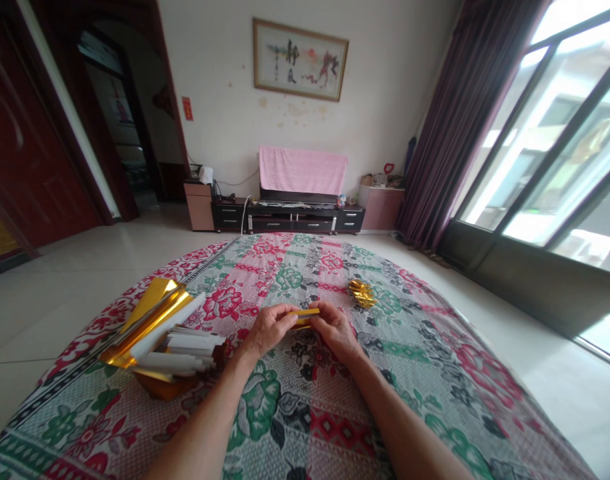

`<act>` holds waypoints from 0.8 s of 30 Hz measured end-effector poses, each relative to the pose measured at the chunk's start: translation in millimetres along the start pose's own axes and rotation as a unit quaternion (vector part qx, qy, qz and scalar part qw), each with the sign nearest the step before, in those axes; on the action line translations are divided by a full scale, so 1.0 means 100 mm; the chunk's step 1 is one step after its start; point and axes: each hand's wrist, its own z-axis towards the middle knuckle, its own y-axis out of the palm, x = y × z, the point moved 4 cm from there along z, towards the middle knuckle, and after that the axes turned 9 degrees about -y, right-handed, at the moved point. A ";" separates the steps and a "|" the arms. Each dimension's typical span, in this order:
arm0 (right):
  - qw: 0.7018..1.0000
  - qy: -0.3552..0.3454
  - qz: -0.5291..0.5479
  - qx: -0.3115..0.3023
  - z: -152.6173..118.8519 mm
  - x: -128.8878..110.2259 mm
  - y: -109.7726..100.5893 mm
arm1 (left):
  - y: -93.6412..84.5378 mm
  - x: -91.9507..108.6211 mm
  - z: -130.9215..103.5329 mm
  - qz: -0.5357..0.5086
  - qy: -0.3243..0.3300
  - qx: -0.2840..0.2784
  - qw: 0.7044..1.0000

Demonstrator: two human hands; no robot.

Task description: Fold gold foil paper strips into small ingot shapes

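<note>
Since the gold strip (309, 313) seems to need steadying at both ends, your left grip (269, 328) and right grip (336, 330) pinch it over the counter (265, 400), between the paper pile (187, 343) (presumably set within reach) and the gold bundle (362, 293).

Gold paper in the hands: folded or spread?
Folded: the gold paper makes a narrow, straight-edged band between the left hand and right hand.
</note>
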 end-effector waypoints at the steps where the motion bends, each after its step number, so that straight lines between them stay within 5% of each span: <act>1: 1.000 0.000 -0.002 -0.001 0.00 -0.01 0.00 | 0.00 -0.01 0.01 -0.001 -0.002 0.004 1.000; 11: 1.000 -0.006 0.003 -0.022 -0.01 -0.07 0.03 | -0.01 -0.07 0.05 -0.024 -0.003 0.033 0.999; 24: 1.000 -0.001 0.000 0.030 0.02 0.05 -0.03 | 0.03 -0.03 -0.02 -0.070 -0.011 -0.026 0.997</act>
